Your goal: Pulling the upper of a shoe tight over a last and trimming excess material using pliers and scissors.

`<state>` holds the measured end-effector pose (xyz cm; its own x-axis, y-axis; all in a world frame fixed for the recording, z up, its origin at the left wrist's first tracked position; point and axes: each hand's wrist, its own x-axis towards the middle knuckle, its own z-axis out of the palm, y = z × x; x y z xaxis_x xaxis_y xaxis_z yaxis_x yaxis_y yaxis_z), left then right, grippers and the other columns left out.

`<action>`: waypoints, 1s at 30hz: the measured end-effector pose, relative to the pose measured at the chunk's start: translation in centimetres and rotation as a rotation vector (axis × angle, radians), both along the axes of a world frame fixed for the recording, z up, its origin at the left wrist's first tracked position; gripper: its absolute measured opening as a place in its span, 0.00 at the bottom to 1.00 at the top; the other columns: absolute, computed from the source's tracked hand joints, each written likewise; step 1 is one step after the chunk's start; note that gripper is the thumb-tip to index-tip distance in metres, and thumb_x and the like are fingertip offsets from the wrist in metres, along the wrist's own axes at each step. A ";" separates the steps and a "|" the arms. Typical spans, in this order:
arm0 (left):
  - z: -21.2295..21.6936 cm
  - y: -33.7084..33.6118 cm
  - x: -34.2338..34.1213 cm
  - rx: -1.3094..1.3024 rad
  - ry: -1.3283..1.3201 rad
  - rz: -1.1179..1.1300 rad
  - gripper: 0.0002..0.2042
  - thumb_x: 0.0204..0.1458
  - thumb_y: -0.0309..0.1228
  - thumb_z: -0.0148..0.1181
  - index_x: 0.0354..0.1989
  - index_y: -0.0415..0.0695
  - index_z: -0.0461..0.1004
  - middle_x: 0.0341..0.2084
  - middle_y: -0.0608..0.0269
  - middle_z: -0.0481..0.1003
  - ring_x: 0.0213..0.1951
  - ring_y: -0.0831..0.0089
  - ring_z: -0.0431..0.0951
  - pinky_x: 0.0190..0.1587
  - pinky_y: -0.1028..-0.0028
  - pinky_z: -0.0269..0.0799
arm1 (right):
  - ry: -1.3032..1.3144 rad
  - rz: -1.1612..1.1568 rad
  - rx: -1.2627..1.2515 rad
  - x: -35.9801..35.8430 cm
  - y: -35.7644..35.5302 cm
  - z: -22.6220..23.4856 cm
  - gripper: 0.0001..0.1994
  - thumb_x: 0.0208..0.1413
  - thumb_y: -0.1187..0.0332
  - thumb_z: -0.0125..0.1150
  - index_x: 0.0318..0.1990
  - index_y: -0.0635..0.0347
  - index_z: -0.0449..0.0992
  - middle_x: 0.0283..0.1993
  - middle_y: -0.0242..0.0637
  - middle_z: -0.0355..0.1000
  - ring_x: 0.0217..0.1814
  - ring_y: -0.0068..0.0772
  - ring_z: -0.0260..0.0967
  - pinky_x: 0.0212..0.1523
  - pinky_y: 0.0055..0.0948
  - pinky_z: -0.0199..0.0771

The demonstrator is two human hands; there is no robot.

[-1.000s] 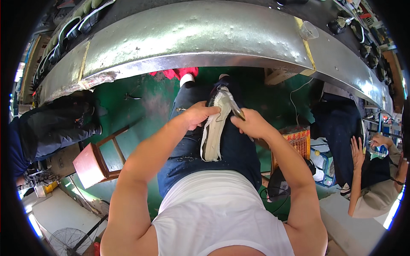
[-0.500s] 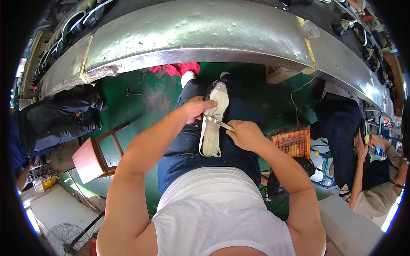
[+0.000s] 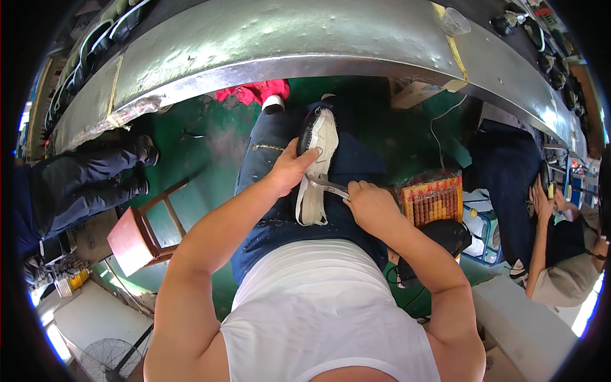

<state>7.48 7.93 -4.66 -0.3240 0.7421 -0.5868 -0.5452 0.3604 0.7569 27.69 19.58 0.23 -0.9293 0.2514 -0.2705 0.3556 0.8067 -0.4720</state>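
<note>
Shoe (image 3: 320,162) lies on the lap (image 3: 278,215), left hand (image 3: 291,169) with its grip around the side, right hand (image 3: 373,204) holding the tool (image 3: 334,186) against it; steady bracing and controlled force advised.

Cream shoe (image 3: 325,135) with a black side, silver tool (image 3: 333,186), navy trousers (image 3: 258,165).
The trousers carry pale flecks; the shirt (image 3: 324,293) is plain white. The floor (image 3: 175,162) is green with a greyish patch, the cloth (image 3: 251,93) by the bench's (image 3: 286,32) near edge bright red. The bench is silver-grey, crossed by yellow strips (image 3: 453,56) toward its left and right ends. The stool seat (image 3: 132,239) is reddish brown; the beaded mat (image 3: 433,205) is orange and brown.
</note>
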 end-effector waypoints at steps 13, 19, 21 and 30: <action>0.0 -1.6 1.4 -0.006 0.066 0.001 0.40 0.59 0.31 0.60 0.73 0.41 0.39 0.59 0.51 0.68 0.57 0.67 0.70 0.59 0.68 0.67 | -0.036 0.230 0.139 1.1 -1.3 1.9 0.09 0.56 0.67 0.59 0.36 0.65 0.71 0.33 0.50 0.74 0.37 0.51 0.76 0.36 0.44 0.77; -0.2 -1.7 0.9 -0.036 0.173 -0.023 0.38 0.59 0.31 0.60 0.72 0.38 0.42 0.58 0.51 0.68 0.57 0.66 0.71 0.59 0.68 0.67 | -0.073 0.160 -0.024 1.6 -1.2 0.8 0.07 0.52 0.70 0.60 0.34 0.63 0.71 0.33 0.50 0.74 0.36 0.50 0.77 0.35 0.43 0.77; 0.3 -1.6 0.2 -0.065 0.076 -0.063 0.38 0.59 0.32 0.61 0.72 0.38 0.44 0.59 0.50 0.68 0.57 0.66 0.70 0.60 0.67 0.67 | -0.041 0.168 0.022 0.1 -1.5 0.7 0.08 0.53 0.69 0.60 0.34 0.64 0.71 0.33 0.50 0.74 0.36 0.51 0.76 0.35 0.45 0.77; -1.4 -2.5 1.5 0.060 0.218 -0.070 0.43 0.58 0.36 0.62 0.74 0.38 0.40 0.63 0.44 0.64 0.63 0.60 0.65 0.65 0.69 0.61 | -0.086 0.056 -0.117 2.6 -0.9 0.1 0.11 0.58 0.64 0.60 0.34 0.64 0.71 0.34 0.51 0.74 0.36 0.55 0.75 0.36 0.47 0.76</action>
